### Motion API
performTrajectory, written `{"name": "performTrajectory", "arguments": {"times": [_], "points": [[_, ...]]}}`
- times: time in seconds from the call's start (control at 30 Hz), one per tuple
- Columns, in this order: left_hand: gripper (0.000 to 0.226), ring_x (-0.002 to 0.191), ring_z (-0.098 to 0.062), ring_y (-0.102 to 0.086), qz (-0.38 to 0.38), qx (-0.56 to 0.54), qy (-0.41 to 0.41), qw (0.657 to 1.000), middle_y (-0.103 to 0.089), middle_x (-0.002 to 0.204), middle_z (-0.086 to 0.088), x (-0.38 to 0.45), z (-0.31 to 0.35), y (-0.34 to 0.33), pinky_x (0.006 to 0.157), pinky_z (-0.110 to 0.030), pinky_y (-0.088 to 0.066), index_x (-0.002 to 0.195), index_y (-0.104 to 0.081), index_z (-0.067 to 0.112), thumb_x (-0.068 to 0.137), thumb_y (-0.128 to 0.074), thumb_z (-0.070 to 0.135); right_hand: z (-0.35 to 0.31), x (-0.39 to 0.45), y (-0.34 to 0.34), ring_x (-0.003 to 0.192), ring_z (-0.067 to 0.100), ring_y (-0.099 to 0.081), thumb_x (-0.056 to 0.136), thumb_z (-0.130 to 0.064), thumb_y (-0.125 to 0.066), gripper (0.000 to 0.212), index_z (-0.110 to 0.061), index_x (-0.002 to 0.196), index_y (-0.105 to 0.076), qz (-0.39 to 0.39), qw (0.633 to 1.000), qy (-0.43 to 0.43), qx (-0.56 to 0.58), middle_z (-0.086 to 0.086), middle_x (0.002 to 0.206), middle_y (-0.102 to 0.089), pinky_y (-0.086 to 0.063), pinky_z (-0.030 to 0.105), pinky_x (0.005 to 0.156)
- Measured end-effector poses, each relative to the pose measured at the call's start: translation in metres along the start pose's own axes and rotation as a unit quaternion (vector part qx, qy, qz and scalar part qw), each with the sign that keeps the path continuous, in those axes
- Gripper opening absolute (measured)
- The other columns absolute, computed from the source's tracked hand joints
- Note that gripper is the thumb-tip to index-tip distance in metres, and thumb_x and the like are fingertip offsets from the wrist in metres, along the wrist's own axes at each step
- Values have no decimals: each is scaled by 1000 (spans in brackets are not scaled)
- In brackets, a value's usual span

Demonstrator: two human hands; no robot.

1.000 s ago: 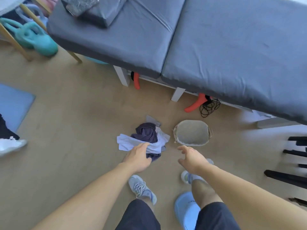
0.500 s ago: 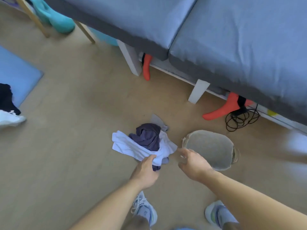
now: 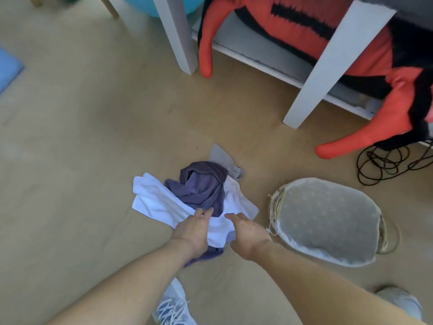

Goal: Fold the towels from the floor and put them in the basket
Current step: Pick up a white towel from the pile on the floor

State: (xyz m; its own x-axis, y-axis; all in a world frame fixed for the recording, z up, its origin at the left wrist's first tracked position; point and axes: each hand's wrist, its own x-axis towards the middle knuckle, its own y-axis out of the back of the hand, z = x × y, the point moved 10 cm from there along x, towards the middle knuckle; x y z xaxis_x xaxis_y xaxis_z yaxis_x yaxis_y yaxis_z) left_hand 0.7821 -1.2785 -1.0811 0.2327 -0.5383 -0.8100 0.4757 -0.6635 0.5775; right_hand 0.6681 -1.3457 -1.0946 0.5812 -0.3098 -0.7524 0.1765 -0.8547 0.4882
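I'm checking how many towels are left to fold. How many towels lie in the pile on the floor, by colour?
White towel: 1
Purple towel: 1
Grey towel: 1
Total: 3 towels that show; any hidden under the pile cannot be told.

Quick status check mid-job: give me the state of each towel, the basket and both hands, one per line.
white towel: crumpled on the floor, unfolded, under both hands.
purple towel: bunched on top of the white towel, unfolded.
grey towel: lying at the far edge of the pile, mostly covered.
basket: on the floor right of the pile, no towels inside.
left hand: open, fingers on the white towel.
right hand: open, reaching onto the white towel.
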Motion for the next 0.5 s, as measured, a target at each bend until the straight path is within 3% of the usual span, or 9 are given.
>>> {"name": "performTrajectory", "arguments": {"times": [0.07, 0.13, 0.23, 0.37, 0.5], "points": [[83, 120, -25, -54, 10, 95, 0, 995, -36, 145, -3, 22, -6, -1, 80, -36, -50, 154, -24, 20, 82, -62, 4, 4, 24, -2, 119, 29, -57, 91, -24, -61, 70, -30, 152, -28, 14, 999, 26, -32, -1, 145, -40, -48, 36, 85], [59, 116, -25, -55, 0, 164, -3, 986, -43, 135, -4, 38, -9, -1, 79, -35, -46, 139, -42, 17, 85, -63, 7, 7, 43, -6, 119, 30, -56, 90, -27, -63, 67, -28, 150, -33, 19, 996, 50, -77, 0, 145, -38, -50, 39, 85], [31, 117, -28, -58, -24, 218, -27, 975, -54, 130, -7, 58, -2, 6, 88, -37, -46, 124, -60, 12, 93, -56, 12, 7, 63, -2, 110, 30, -59, 92, -24, -61, 33, -22, 125, -55, 46, 991, 65, -106, 3, 130, -45, -48, 38, 79], [28, 92, -25, -58, -102, 205, -28, 973, -64, 108, -6, 71, 11, 27, 74, -34, -45, 117, -66, 10, 94, -61, 25, 5, 65, 19, 99, 28, -55, 96, -27, -56, 22, -19, 116, -54, 33, 991, 94, -86, 6, 125, -50, -43, 35, 76], [30, 90, -24, -59, -53, 165, -35, 984, -66, 105, -4, 59, 38, 60, 73, -34, -45, 108, -66, 11, 92, -63, 36, 5, 35, 65, 91, 24, -48, 98, -25, -51, 8, -19, 104, -48, 53, 988, 116, -91, 6, 110, -56, -38, 33, 71]]}}
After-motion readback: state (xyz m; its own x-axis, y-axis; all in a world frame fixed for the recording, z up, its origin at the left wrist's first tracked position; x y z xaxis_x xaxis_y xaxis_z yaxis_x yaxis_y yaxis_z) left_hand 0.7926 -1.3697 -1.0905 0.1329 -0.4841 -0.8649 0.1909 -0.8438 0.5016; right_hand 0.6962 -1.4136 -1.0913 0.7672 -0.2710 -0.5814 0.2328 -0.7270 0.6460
